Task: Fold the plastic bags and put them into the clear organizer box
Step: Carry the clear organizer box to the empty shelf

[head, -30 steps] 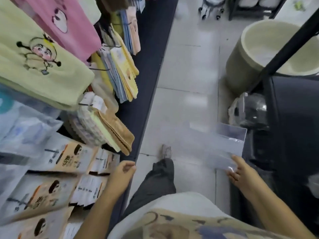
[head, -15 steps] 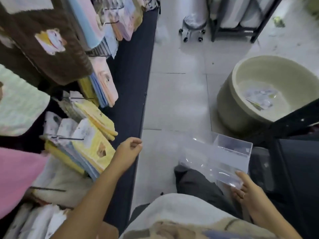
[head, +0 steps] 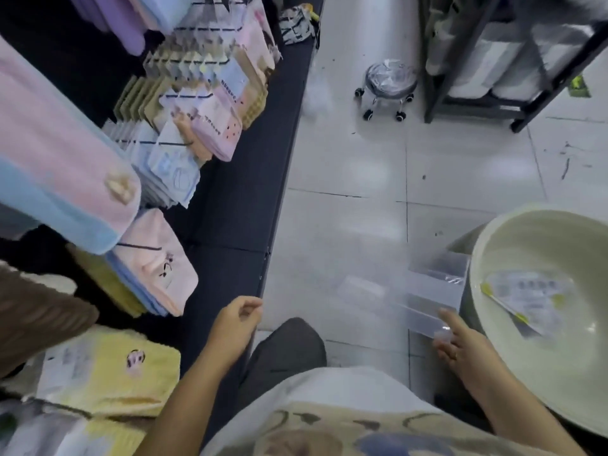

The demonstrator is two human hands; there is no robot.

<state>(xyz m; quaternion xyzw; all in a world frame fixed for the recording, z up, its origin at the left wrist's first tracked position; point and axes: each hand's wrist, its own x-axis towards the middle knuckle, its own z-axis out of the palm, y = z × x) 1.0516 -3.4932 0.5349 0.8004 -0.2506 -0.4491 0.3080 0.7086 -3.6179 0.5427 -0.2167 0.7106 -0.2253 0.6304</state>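
1. The organizer box (head: 434, 291) is clear and colourless.
2. The basin (head: 543, 238) is a pale greenish cream.
3. The pink towel (head: 65, 172) has a light blue border.
4. The yellow towel (head: 108, 373) carries a small cartoon face.
5. The floor (head: 345, 166) tiles are glossy white.

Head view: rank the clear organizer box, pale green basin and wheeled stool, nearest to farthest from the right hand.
1. clear organizer box: held by the right hand, just ahead of it.
2. pale green basin: directly to the hand's right, on the floor.
3. wheeled stool: far ahead, across the tiled aisle.
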